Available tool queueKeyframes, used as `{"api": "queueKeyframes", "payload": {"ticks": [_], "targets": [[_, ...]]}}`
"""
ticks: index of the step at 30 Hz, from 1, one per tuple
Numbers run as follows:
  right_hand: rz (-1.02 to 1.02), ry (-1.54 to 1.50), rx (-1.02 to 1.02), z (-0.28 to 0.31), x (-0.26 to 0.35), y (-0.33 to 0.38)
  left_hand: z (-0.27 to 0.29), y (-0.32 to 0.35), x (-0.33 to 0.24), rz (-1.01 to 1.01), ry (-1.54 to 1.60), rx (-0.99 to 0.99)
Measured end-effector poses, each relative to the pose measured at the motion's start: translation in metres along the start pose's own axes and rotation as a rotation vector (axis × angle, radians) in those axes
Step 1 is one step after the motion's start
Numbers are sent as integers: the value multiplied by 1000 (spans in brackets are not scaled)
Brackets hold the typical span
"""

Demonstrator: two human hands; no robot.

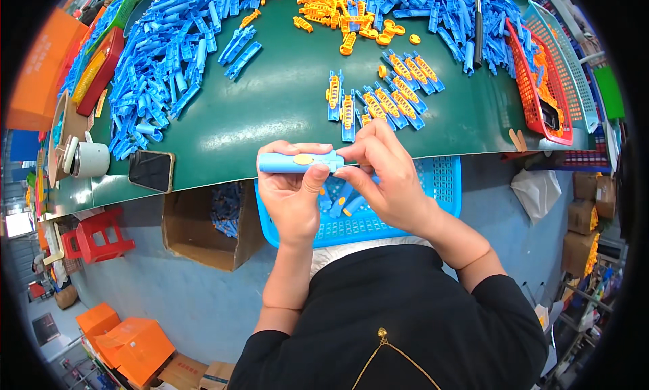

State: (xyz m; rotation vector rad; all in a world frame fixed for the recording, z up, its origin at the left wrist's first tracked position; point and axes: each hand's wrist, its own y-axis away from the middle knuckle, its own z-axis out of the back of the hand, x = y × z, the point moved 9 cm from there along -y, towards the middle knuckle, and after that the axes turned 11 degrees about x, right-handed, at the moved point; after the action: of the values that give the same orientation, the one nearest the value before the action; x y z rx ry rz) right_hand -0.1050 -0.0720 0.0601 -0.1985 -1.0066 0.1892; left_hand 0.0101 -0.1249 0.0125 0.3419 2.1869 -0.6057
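My left hand (291,194) wraps round a light-blue plastic tube (278,163) with a yellow oval button on its side, held level over the table's near edge. At the tube's right end, the fingers of my right hand (382,177) are closed in a pinch on its narrower tip; whether a small part sits between them is hidden. Below both hands is a blue plastic basket (399,236) with several similar blue pieces in it. Beyond my right hand lie blue half-shells (389,105) with orange ribbed inserts, set in rough rows on the green table (270,113).
Heaps of blue shells (162,59) and orange parts (331,8) cover the far side. A phone (151,171) and a metal mug (91,159) rest at the left edge. A red basket (534,86) stands right. A cardboard box (203,234) and red stool (98,236) are below.
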Motion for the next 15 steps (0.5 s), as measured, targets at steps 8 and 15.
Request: {"api": "queueKeyframes", "payload": {"ticks": [8,15], "targets": [[-209,-470,8,12,-36,12,3,-10,-2,3,-237,19],[-523,-257,-185,70,-110,85,-25,-9,9,12,-1034,268]]}}
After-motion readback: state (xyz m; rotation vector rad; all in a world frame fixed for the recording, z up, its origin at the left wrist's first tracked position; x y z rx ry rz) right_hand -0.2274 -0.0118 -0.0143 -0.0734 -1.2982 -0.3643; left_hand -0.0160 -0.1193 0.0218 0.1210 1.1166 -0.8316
